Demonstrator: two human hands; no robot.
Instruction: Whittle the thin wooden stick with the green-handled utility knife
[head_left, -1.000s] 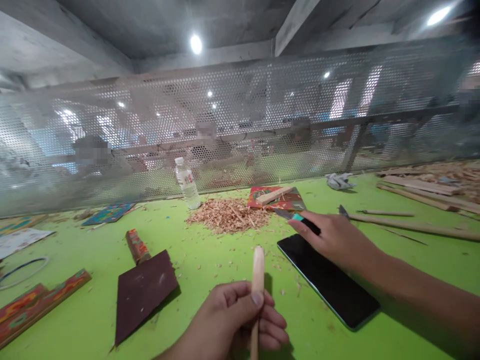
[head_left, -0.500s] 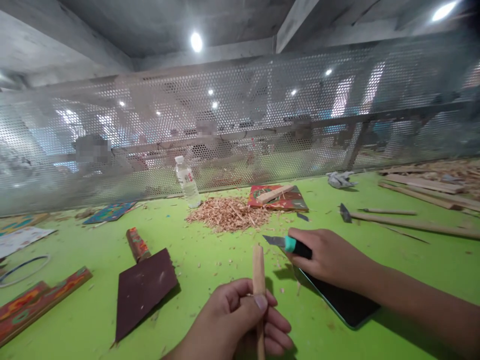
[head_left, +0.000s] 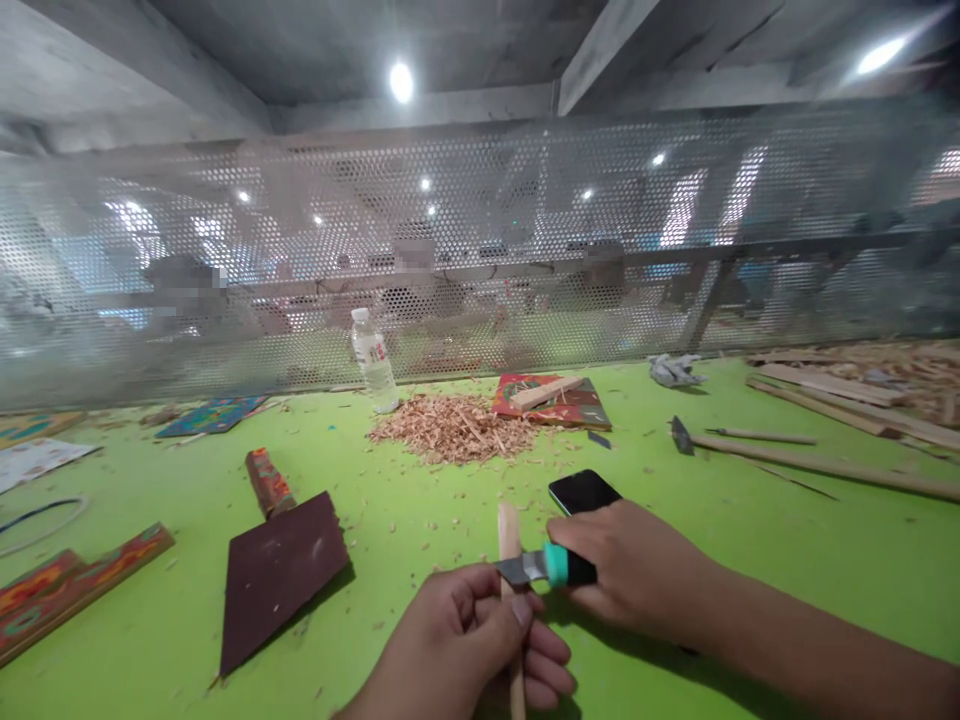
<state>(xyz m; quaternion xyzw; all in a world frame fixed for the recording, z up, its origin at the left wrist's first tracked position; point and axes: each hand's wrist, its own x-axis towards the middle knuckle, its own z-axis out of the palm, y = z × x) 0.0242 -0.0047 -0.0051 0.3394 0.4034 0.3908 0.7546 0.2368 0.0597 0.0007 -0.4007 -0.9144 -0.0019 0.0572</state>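
My left hand (head_left: 480, 635) pinches a slim wooden stick (head_left: 510, 532) between thumb and fingers, its wider flat end pointing away from me. In my right hand (head_left: 645, 570) is a utility knife (head_left: 556, 566) with a black and teal handle. Its blade lies across the stick just beyond my left thumb, the tip close to my left index finger. A black smartphone (head_left: 585, 491) lies on the table, partly hidden under my right hand and forearm.
Beyond my hands sit a heap of wood shavings (head_left: 454, 430), a water bottle (head_left: 374, 362) and a painted board (head_left: 551, 402). Brown sandpaper (head_left: 285, 580) and painted wood pieces (head_left: 82, 595) lie left. A hammer (head_left: 817, 462) and wood strips (head_left: 832, 385) lie right. A perforated screen (head_left: 480, 260) stands behind.
My right hand has brought the knife left and toward me, from above the phone onto the stick. The phone's far end is now uncovered. My left hand keeps its grip.
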